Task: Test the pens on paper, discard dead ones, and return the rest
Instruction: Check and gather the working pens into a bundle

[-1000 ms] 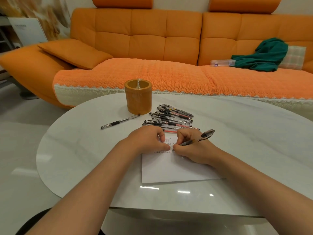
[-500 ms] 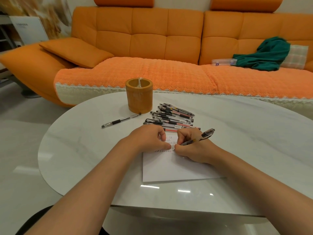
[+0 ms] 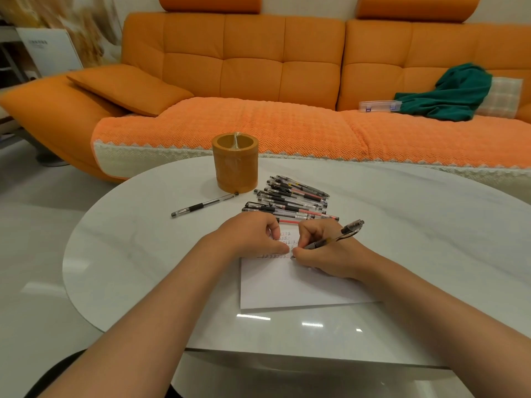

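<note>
2 bare forearms reach in from the lower corners, hands nearly touching.
The left hand [image 3: 253, 235] rests on the paper [image 3: 287, 285], fingers curled under and thumb pointing toward the right hand [image 3: 324, 254], which pinches a pen [image 3: 342, 235] in a writing grip, tip down.

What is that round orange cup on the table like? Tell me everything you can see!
The cup is a short, thick-walled cylinder, honey-orange, maybe bamboo, wrapped in shiny clear film that bunches into a twist inside its open top. It stands upright on the white table. No pens show inside. A lone pen lies with one end reaching its base, and the pile of pens lies just to its right, not touching it.
</note>
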The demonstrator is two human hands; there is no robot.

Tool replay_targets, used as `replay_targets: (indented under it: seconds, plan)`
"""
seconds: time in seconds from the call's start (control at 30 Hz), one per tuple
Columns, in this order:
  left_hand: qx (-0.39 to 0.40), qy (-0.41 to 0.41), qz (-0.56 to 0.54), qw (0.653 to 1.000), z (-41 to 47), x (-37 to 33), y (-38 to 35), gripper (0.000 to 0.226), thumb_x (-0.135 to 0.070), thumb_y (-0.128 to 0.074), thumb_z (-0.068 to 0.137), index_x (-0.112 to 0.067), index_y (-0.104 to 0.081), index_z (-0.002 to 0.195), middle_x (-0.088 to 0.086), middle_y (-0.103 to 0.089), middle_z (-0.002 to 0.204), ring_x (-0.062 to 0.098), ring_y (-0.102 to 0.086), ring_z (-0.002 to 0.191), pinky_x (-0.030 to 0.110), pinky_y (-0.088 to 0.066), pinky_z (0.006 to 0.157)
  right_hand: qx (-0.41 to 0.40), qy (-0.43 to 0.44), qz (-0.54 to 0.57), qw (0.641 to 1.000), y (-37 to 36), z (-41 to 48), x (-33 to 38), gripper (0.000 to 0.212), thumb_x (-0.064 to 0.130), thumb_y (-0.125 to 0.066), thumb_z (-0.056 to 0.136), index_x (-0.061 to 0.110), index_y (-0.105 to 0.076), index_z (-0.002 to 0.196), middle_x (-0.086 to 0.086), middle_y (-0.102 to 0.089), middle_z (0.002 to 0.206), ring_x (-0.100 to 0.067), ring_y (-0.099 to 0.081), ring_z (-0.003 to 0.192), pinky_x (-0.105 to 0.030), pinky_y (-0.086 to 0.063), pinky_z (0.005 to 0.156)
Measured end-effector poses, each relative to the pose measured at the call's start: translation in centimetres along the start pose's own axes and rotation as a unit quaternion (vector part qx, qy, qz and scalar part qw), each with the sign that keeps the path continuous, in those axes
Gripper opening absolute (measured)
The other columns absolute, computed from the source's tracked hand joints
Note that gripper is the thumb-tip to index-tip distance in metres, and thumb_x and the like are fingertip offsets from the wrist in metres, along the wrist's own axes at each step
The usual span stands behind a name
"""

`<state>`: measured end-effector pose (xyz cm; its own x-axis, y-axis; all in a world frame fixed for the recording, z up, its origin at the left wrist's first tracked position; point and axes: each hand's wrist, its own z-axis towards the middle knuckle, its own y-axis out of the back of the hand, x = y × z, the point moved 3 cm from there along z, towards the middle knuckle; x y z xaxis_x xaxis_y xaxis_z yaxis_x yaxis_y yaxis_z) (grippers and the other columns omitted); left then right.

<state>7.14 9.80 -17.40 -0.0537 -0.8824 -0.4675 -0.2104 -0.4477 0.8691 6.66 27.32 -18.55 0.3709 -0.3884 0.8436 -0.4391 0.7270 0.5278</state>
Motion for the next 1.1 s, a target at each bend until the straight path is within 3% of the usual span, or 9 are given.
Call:
replay_targets:
  seconds: [0.17,0.3,0.5,0.57,0.73,0.8,0.87,0.97,1.1]
  plan:
    - [0.000,0.000,0.003,1.000,-0.1,-0.1,0.0,0.027,-0.050,-0.077,0.078,-0.033,-0.062,0.091,-0.014,-0.058,0.086,0.006,-0.053,0.077,0.025,-0.040,0.062,0.001,-0.003,0.000,1.000,0.0,0.0,0.0,0.021,0.006,-0.070,0.076,-0.002,-0.052,0.069,-0.016,-0.059,0.057,-0.018,-0.051,0.052,-0.033,-0.041,0.050]
    - [-0.003,-0.006,-0.001,1.000,-0.3,0.0,0.0,0.027,-0.052,-0.076,0.078,-0.033,-0.062,0.092,-0.012,-0.059,0.086,0.006,-0.054,0.077,0.025,-0.041,0.063,-0.037,-0.023,0.046,0.998,0.4,-0.1,-0.1,0.020,0.004,-0.070,0.079,0.001,-0.053,0.069,0.001,-0.055,0.051,-0.013,-0.049,0.048,-0.025,-0.038,0.049]
    - [0.007,-0.024,-0.021,0.999,-0.7,0.4,0.4,0.021,-0.045,-0.077,0.080,-0.035,-0.066,0.094,-0.013,-0.061,0.087,0.004,-0.057,0.078,0.023,-0.044,0.065,-0.100,-0.068,0.169,0.978,1.5,-0.1,0.4,0.008,0.000,-0.073,0.084,0.005,-0.068,0.085,-0.017,-0.064,0.064,-0.027,-0.056,0.052,-0.037,-0.051,0.050]
    - [0.010,-0.030,-0.022,0.999,-0.8,0.5,0.6,0.018,-0.043,-0.077,0.081,-0.036,-0.066,0.094,-0.014,-0.062,0.088,0.003,-0.057,0.078,0.021,-0.044,0.065,-0.118,-0.062,0.143,0.981,1.7,0.0,0.8,0.008,0.001,-0.073,0.084,0.009,-0.073,0.085,-0.017,-0.070,0.072,-0.029,-0.063,0.062,-0.040,-0.057,0.061]
    - [0.005,-0.046,-0.034,0.998,-1.3,0.4,1.0,0.010,-0.033,-0.074,0.086,-0.034,-0.069,0.096,-0.012,-0.065,0.090,0.004,-0.059,0.078,0.019,-0.046,0.063,-0.182,0.074,-0.021,0.980,3.0,0.7,2.9,0.022,0.013,-0.052,0.100,0.016,-0.073,0.096,0.002,-0.069,0.096,-0.007,-0.064,0.092,-0.018,-0.051,0.075]
    - [-0.003,-0.053,-0.032,0.998,-1.5,0.3,1.1,0.008,-0.031,-0.072,0.089,-0.033,-0.069,0.096,-0.014,-0.065,0.088,0.002,-0.059,0.076,0.014,-0.041,0.061,-0.167,0.106,-0.106,0.975,3.3,1.0,3.7,0.029,0.003,-0.048,0.098,0.021,-0.068,0.109,0.009,-0.065,0.100,-0.001,-0.059,0.093,-0.013,-0.045,0.075]
    - [-0.018,-0.054,-0.027,0.998,-1.6,0.4,1.3,0.006,-0.029,-0.070,0.091,-0.033,-0.068,0.096,-0.016,-0.063,0.088,0.002,-0.058,0.077,0.013,-0.039,0.060,-0.126,0.094,-0.216,0.964,3.1,1.4,4.1,0.041,-0.002,-0.049,0.091,0.028,-0.063,0.116,0.016,-0.061,0.095,-0.007,-0.056,0.086,-0.022,-0.044,0.069]
    - [-0.074,-0.048,-0.018,0.996,-1.4,1.0,1.7,0.011,-0.023,-0.066,0.093,-0.034,-0.067,0.095,-0.018,-0.059,0.091,0.004,-0.057,0.082,0.013,-0.038,0.062,-0.091,0.023,-0.378,0.921,2.5,1.8,4.7,0.009,0.035,-0.058,0.094,0.031,-0.065,0.097,0.013,-0.058,0.078,-0.017,-0.059,0.082,-0.030,-0.039,0.061]
    - [-0.216,-0.023,0.030,0.976,-1.1,2.8,3.0,0.017,-0.022,-0.062,0.096,-0.027,-0.067,0.112,-0.009,-0.059,0.115,0.012,-0.052,0.111,0.024,-0.044,0.089,-0.085,-0.055,-0.390,0.915,1.9,2.8,3.8,0.066,0.084,-0.041,0.078,0.020,-0.048,0.062,0.000,-0.058,0.062,-0.014,-0.054,0.061,-0.033,-0.041,0.055]
